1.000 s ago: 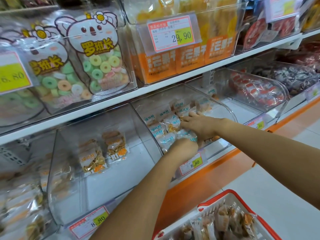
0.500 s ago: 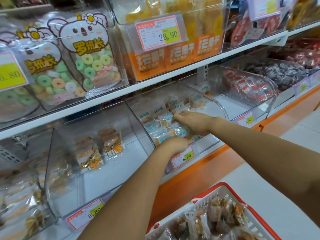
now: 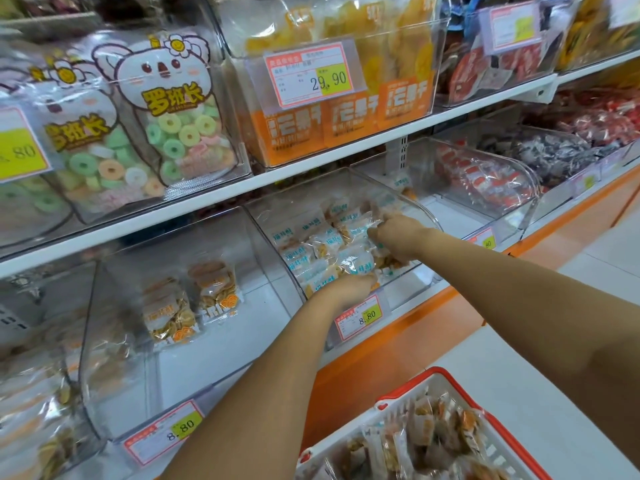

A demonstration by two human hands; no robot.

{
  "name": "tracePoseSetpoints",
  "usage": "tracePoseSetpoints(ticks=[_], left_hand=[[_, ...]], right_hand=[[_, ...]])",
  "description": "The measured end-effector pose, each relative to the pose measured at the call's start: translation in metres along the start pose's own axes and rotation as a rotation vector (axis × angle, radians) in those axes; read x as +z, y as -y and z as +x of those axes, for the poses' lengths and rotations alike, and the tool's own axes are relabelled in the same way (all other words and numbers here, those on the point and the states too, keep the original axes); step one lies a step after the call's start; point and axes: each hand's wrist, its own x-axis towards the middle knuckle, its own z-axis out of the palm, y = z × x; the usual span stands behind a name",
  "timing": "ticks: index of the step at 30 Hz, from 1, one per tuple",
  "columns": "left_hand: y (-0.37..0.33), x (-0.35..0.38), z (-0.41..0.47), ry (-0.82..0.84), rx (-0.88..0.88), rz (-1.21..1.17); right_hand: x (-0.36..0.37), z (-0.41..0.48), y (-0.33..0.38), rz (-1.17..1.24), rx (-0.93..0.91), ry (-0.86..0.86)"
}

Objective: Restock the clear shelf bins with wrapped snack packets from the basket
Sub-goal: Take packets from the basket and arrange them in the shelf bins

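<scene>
At lower right, nearest: basket [image 3: 437,373], red-and-white rim, holding loose snack packets [image 3: 433,439]; pale floor [image 3: 519,341] gives open room between it and the orange shelf base. Mid-distance: left hand [image 3: 349,289] at the front lip of the clear bin [image 3: 426,211], just above its price tag [image 3: 360,317]; its fingertips are buried among bin packets [image 3: 325,244], grip not discernible. Right hand [image 3: 394,237] lies further in, fingers curled down onto those packets. Bin's right half is bare. Neighbouring bin [image 3: 121,341], left, is mostly bare. Shelf board [image 3: 311,171] is close overhead. Compared with half a second ago: both hands remain in this bin, left in front, right behind.
</scene>
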Motion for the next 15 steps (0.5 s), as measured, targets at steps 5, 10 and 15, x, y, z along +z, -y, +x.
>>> tracePoseSetpoints(ticks=[5,10,15], left_hand=[[0.003,0.003,0.008,-0.056,-0.075,-0.109],[0.005,0.003,0.012,-0.08,-0.075,-0.099],[0.0,-0.003,-0.001,-0.043,-0.016,-0.006]], right_hand=[[0.003,0.012,0.006,-0.171,-0.008,-0.109],[-0.002,0.0,0.008,-0.137,0.072,-0.16],[-0.018,-0.036,0.004,0.093,0.096,-0.217]])
